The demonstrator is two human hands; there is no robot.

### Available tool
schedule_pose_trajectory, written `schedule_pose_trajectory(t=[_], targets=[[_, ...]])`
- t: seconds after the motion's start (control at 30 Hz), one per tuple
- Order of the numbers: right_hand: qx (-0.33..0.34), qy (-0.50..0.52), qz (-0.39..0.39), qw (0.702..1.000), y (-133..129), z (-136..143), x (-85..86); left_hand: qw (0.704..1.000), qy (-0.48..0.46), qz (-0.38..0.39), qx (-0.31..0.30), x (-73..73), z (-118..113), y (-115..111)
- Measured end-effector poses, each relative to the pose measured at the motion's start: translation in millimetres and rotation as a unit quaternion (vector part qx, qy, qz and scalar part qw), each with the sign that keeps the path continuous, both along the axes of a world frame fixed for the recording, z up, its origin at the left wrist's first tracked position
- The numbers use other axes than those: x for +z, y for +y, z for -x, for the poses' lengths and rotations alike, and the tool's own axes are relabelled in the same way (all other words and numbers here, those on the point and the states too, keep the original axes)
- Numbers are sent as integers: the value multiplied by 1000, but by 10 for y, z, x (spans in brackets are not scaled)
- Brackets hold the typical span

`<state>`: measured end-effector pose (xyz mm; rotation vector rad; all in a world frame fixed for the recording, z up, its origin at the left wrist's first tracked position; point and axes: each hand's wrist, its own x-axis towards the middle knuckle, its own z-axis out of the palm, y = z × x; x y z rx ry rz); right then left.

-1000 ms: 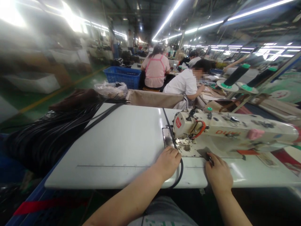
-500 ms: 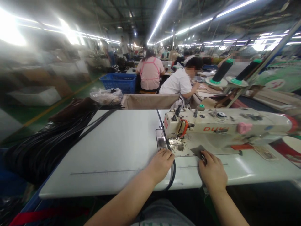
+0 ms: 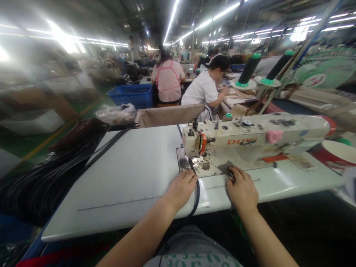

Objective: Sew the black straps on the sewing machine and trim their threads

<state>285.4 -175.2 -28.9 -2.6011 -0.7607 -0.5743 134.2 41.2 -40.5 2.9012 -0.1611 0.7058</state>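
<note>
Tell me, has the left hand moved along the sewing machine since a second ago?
No. The left hand rests just in front of the sewing machine needle end as before; only the camera swung.

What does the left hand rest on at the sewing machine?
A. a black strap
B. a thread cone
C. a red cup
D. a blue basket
A: the left hand lies on the black strap, which runs under the sewing machine head.
</note>
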Motion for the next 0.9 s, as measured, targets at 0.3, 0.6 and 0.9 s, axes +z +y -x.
schedule_pose_trajectory(t=[0.3,0.6,0.9], targets=[[39,-64,-68,995,-35,29,-2,1000,15,11,17,81,-2,-21],[72,-116,-112,984,-87,-44,-73,997,18,60,40,203,-22,-68],[116,-126,-110,979,-118,-120,-157,964,-39,167,202,-34,-275,250]])
